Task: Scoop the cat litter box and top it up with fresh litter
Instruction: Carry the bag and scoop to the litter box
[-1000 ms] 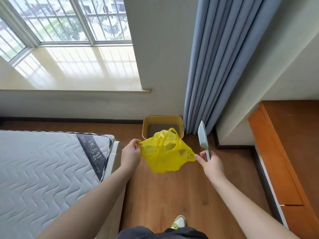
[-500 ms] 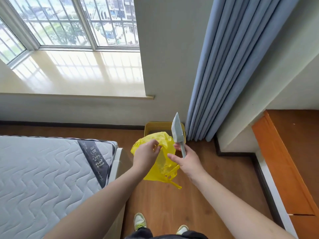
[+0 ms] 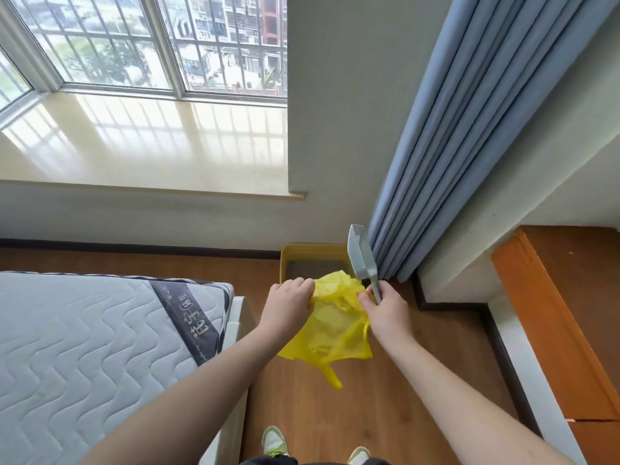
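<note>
The left hand is curled closed on the upper edge of a yellow plastic bag, pinching the film between thumb and fingers. The right hand pinches the opposite edge of the same bag and at the same time grips the handle of a grey litter scoop, whose blade stands nearly upright above that hand, tilted a little to the left. The bag hangs slack between the two hands and below them, with one loop handle dangling beneath it toward the wooden floor. Just beyond the hands, partly hidden by the bag and the scoop, a yellow litter box sits on the floor against the wall, with dark grey litter showing inside it. To the right of the right hand and the scoop, a blue-grey curtain hangs down to the floor, and farther right stands an orange-brown wooden cabinet. To the left of the left forearm lies a quilted white mattress with a dark label band. Beyond and above the left hand, a pale windowsill runs under a barred window. Below the hands, two shoes show at the bottom edge.
</note>
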The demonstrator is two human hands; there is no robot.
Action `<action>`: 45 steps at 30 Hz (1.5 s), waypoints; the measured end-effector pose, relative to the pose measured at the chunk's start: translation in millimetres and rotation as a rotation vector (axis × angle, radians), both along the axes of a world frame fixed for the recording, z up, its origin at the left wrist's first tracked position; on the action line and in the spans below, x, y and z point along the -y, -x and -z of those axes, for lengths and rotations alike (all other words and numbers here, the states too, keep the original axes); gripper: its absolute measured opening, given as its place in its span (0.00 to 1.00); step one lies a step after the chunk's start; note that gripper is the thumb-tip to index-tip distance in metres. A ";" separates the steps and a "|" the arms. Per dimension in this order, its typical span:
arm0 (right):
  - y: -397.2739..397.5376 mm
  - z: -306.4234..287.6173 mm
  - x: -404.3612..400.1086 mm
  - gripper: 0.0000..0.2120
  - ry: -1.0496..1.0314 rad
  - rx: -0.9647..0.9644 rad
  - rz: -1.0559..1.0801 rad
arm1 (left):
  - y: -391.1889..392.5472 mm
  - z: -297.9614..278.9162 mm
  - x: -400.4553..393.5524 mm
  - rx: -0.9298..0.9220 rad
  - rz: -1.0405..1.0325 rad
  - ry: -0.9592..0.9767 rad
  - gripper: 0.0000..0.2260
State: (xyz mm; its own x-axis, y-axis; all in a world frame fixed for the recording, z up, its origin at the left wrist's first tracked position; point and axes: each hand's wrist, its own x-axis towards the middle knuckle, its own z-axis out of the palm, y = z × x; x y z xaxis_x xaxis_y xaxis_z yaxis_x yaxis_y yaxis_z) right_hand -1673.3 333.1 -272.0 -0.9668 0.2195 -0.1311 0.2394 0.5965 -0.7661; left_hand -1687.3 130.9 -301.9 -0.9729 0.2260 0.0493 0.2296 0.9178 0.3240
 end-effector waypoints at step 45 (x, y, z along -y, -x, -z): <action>40.4 11.9 -8.1 0.05 0.200 0.094 0.065 | 62.1 49.6 38.4 0.171 0.081 0.005 0.08</action>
State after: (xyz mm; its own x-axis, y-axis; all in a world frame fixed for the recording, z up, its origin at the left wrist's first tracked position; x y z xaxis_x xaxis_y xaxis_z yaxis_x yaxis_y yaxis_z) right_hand -1713.7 341.2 -283.9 -0.9330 0.2411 -0.2672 0.3481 0.4161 -0.8400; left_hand -1749.4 92.5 -351.5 -0.9457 0.3033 -0.1168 0.2443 0.9003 0.3602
